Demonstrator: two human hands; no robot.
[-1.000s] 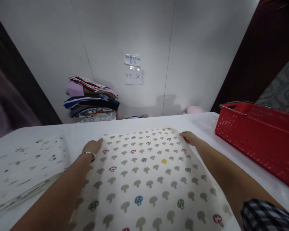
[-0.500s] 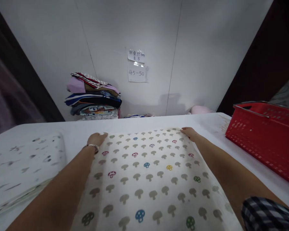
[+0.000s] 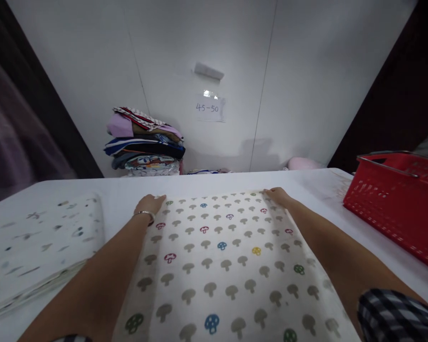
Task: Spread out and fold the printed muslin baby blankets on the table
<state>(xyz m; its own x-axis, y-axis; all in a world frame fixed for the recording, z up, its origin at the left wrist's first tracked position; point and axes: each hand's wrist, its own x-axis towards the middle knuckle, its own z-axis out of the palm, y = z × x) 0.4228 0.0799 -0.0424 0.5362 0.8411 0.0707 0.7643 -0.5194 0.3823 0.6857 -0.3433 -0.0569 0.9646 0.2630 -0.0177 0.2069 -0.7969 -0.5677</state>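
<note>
A cream cloth printed with small mushrooms (image 3: 221,256) lies spread flat on the white table (image 3: 214,183) in front of me. My left hand (image 3: 150,204), with a thin bracelet at the wrist, grips the cloth's far left corner, fingers curled on the edge. My right hand (image 3: 277,194) holds the far right corner the same way. Both arms reach out along the cloth's side edges.
A second patterned cloth, folded, (image 3: 35,247) lies on the table at the left. A red plastic basket (image 3: 399,204) stands at the right edge. A pile of folded garments (image 3: 146,142) sits against the white wall behind the table, under a paper label.
Both hands have slid a little farther away along the table with the cloth's far edge. The view has shifted slightly to the left and up.
</note>
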